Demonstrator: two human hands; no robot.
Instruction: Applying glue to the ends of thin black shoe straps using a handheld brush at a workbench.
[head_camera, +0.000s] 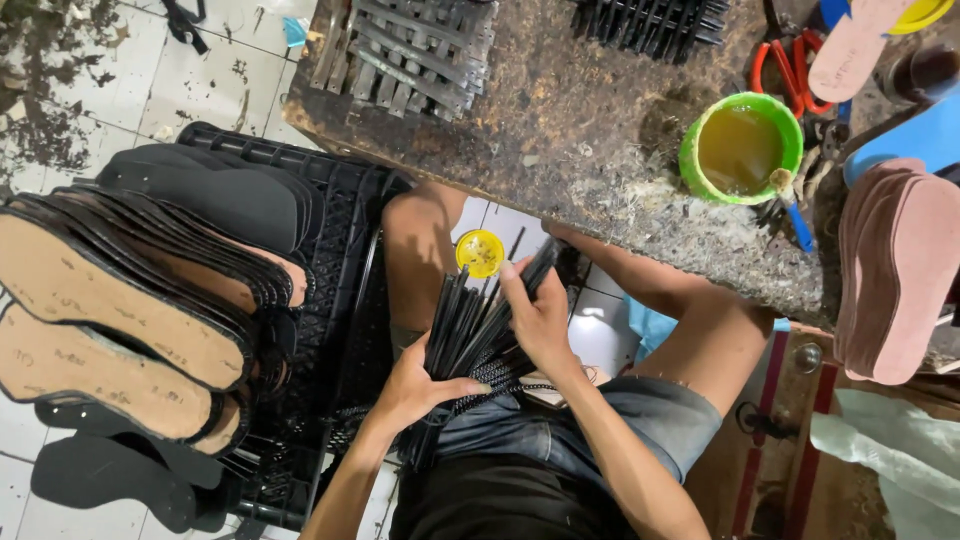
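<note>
A bundle of thin black straps rests over my lap, fanned upward toward the table edge. My left hand grips the lower end of the bundle. My right hand closes around the upper part, fingers pinching a few straps near their tips. Below the hands are my denim shorts and bare knees.
Stacked shoe soles lie on a black plastic crate at left. The stained worktable carries black strap piles, a green glue bowl with a brush, red-handled scissors and pink soles. A yellow lid lies on the tiled floor.
</note>
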